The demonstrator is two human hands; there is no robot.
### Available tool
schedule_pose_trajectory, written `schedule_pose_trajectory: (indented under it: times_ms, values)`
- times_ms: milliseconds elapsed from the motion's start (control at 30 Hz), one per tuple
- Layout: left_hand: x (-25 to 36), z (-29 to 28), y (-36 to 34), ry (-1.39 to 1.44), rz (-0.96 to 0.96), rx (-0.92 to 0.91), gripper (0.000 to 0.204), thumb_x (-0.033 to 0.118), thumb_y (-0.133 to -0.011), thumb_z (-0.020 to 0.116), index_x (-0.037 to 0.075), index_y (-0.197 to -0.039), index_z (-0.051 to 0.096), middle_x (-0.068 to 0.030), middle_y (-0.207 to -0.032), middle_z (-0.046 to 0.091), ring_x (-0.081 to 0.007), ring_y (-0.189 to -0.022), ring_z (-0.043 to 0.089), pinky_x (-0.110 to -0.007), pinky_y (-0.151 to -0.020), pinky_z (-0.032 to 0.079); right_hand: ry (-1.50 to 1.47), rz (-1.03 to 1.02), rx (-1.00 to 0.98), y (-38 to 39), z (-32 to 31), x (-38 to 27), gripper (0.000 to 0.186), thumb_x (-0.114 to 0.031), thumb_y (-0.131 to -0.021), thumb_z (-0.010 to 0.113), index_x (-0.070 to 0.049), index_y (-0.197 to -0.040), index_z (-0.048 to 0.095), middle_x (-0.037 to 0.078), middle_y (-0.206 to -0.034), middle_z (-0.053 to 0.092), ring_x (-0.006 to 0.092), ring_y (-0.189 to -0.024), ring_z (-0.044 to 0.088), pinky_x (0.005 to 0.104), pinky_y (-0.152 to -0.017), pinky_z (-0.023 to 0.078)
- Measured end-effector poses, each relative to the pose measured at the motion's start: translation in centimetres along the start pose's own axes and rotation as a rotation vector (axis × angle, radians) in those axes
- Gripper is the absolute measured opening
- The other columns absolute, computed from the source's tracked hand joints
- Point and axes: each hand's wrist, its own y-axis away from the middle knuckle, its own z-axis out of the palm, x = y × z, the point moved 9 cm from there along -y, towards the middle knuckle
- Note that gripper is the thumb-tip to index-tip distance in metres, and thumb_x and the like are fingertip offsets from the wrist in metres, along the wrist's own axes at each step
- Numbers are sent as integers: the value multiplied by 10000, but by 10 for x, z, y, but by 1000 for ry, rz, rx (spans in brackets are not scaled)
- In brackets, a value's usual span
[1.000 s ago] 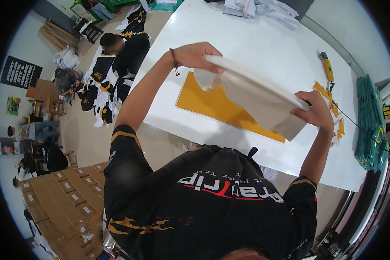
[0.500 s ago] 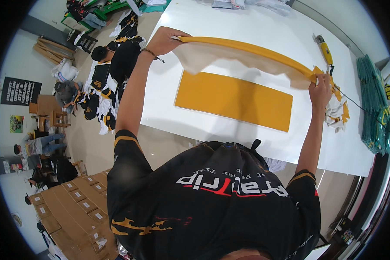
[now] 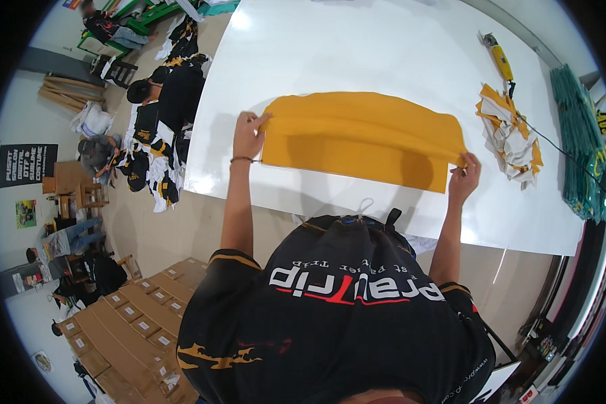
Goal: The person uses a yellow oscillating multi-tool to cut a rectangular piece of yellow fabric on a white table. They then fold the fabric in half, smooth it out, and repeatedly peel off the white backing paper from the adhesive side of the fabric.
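A yellow fabric panel stretches between my two hands over the white table. Its far part billows, while the near part lies over a flat yellow fabric piece with a straight front edge. My left hand pinches the panel at its left end. At the right end, my right hand has thumb and fingers closed on the panel's corner. A heap of yellow and white fabric scraps rests to the right of my right hand.
A yellow corded electric cutter lies at the back right, its cord running past the scraps. Green folded plastic packs line the right edge. On the floor at left are garment piles, seated people and stacked cardboard boxes.
Both hands have come down toward me with the yellow panel, from high over the table's far part to over the flat yellow piece. The panel now covers most of that piece.
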Motion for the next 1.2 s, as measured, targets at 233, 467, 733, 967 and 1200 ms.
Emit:
schedule_pose_trajectory:
  times_ms: [233,467,733,967,1200]
  values:
    - [-55,62,78,87,-641,-250,463,53,-851,629,237,-1270,696,-113,-879,693,-219,-799,682,-368,-737,548,59,25,-156,56,14,51,341,132,-828,589,-21,-1104,720,109,-1132,669,201,-1008,662,269,-745,557]
    - [-64,61,90,445,-671,-89,326,142,-838,732,79,-1157,748,-103,-836,753,-107,-780,691,-257,-733,538,-9,188,-112,60,7,59,205,-53,-885,691,-9,-1084,710,113,-1041,706,193,-923,674,307,-757,543]
    - [-70,43,98,263,-844,104,267,199,-817,771,47,-1036,782,-118,-895,771,-160,-827,721,-268,-810,553,24,329,-47,63,9,89,233,-88,-883,711,-22,-1106,711,90,-1025,713,171,-896,666,293,-775,528]
    - [-76,38,113,207,-827,201,229,114,-819,744,19,-1026,775,-134,-906,769,-181,-814,735,-289,-797,566,114,313,-164,65,15,72,281,-70,-854,727,-58,-1134,707,90,-1056,689,170,-898,664,279,-699,520]
    - [-82,44,110,170,-771,174,263,148,-815,776,35,-1053,767,-104,-842,764,-157,-761,727,-291,-744,571,82,308,-182,66,14,80,425,-42,-839,740,-38,-1251,631,85,-1062,663,102,-724,607,250,-639,508]
